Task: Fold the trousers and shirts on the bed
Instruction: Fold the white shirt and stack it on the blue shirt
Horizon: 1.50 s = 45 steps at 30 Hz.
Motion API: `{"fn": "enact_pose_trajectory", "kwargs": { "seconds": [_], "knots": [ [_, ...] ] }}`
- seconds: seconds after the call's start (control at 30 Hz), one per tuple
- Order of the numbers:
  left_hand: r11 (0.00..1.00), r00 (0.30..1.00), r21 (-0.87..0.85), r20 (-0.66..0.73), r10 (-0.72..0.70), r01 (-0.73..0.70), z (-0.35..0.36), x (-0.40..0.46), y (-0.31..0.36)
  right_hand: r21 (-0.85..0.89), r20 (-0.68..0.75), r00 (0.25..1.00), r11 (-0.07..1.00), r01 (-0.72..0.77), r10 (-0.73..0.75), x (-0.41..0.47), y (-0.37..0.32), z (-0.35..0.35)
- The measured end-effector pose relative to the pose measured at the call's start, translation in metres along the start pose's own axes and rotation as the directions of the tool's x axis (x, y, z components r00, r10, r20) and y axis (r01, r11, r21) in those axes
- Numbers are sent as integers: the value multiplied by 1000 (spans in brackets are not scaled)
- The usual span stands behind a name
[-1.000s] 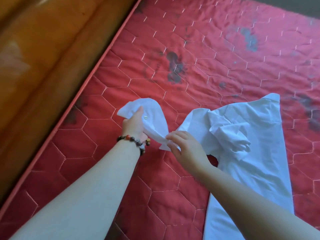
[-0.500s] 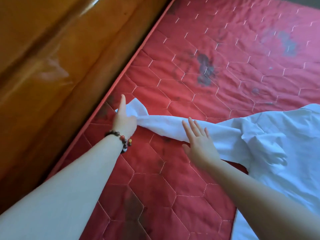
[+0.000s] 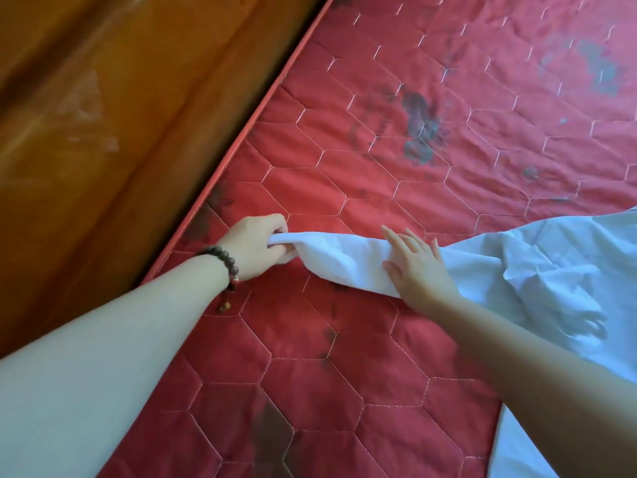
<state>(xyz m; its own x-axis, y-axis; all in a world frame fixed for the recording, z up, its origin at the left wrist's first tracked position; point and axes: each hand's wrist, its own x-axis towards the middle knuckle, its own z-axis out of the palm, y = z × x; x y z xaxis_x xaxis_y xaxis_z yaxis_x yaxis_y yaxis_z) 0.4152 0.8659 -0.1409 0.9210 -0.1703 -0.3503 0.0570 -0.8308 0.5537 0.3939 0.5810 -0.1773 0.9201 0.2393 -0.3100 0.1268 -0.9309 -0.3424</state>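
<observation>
The red quilted mattress fills most of the view, stitched in hexagons and marked with dark stains, the largest cluster well beyond the hands. Along the mattress's left edge runs a glossy wooden bed frame, touching its piped border. The white shirt lies on the right part of the mattress, rumpled near its middle, running off the right edge of view. Its sleeve stretches from the shirt body toward the frame side of the mattress, lying across the red surface. The left hand, near the mattress's left border, has its fingers curled round the sleeve's end, gripping it. A dark beaded bracelet circles that wrist. The right hand lies flat on the sleeve, fingers straight and slightly spread, pressing the cloth down onto the mattress between the left hand and the shirt body.
</observation>
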Motion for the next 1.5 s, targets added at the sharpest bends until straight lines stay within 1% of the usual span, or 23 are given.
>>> {"fn": "enact_pose_trajectory", "kwargs": {
  "seconds": [0.07, 0.13, 0.2, 0.23, 0.27, 0.3, 0.33, 0.4, 0.43, 0.47, 0.53, 0.57, 0.63, 0.7, 0.8, 0.87, 0.97, 1.07, 1.13, 1.23, 1.37, 1.43, 1.5],
  "knots": [
    [995, 998, -100, 61, -21, 27, -19, 1, 2, -32, -21, 1000, 999, -3, 2, 4, 2, -6],
    [998, 993, -35, 114, -42, 46, -36, 6, 2, -31, -87, 996, 999, 11, -13, 8, 3, -12],
    [969, 973, 224, 175, -148, 107, -47, 15, 1, -17, -187, 982, 1000, -1, -2, 10, 4, -14],
    [910, 953, 385, 184, -240, 155, -48, 18, 1, -9, -234, 972, 1000, -24, 21, 9, 5, -14],
    [828, 938, 527, 150, -313, 192, -43, 20, -1, -3, -270, 962, 999, -48, 45, 7, 6, -13],
    [761, 939, 610, 79, -336, 221, -36, 20, -2, 1, -294, 954, 998, -64, 62, 5, 8, -11],
    [742, 955, 628, -11, -297, 237, -25, 17, -2, -1, -307, 949, 998, -71, 67, 1, 10, -8],
    [827, 987, 540, -111, -117, 158, 2, 8, 1, -32, -283, 957, 997, -74, 62, -8, 17, 1],
    [878, 995, 473, -89, -39, 77, 18, 4, 1, -57, -242, 968, 995, -79, 63, -14, 20, 7],
    [903, 1000, 430, -24, 8, 3, 33, -1, 0, -88, -187, 980, 992, -88, 71, -19, 24, 14],
    [883, 992, 463, 124, 15, -72, 61, -11, -5, -166, -65, 993, 981, -103, 93, -29, 30, 29],
    [856, 989, 511, 149, 3, -80, 73, -17, -10, -196, -28, 995, 976, -99, 95, -33, 30, 37],
    [821, 995, 568, 103, -12, -49, 90, -29, -19, -205, -2, 996, 975, -86, 88, -41, 27, 49],
    [830, 999, 558, 33, -27, 3, 99, -43, -23, -196, -3, 997, 978, -75, 76, -47, 21, 56],
    [825, 999, 564, 7, -47, 35, 106, -62, -21, -199, 25, 999, 979, -30, 35, -57, 15, 56],
    [825, 999, 563, -19, -41, 45, 100, -68, -16, -198, 59, 998, 980, 28, -16, -63, 14, 53],
    [825, 995, 564, -70, 74, -21, 81, -69, -12, -179, 63, 995, 980, 92, -82, -67, 15, 45],
    [803, 991, 595, -96, 95, -19, 62, -63, -24, -287, 35, 991, 948, 135, -131, -65, 17, 41],
    [803, 991, 596, -116, 59, 22, 58, -60, -32, -336, 24, 988, 930, 150, -151, -65, 18, 42],
    [807, 985, 590, -151, 81, 24, 58, -65, -38, -283, -7, 984, 945, 166, -176, -67, 19, 42],
    [803, 978, 596, -157, 137, -17, 65, -107, -37, -84, 20, 974, 971, 226, -225, -84, 23, 38],
    [803, 978, 594, -138, 154, -43, 71, -130, -34, -37, -17, 983, 983, 182, -183, -92, 37, 33],
    [811, 981, 582, -120, 151, -54, 79, -150, -33, -13, -51, 997, 998, 55, -56, -94, 56, 24]
  ]
}}
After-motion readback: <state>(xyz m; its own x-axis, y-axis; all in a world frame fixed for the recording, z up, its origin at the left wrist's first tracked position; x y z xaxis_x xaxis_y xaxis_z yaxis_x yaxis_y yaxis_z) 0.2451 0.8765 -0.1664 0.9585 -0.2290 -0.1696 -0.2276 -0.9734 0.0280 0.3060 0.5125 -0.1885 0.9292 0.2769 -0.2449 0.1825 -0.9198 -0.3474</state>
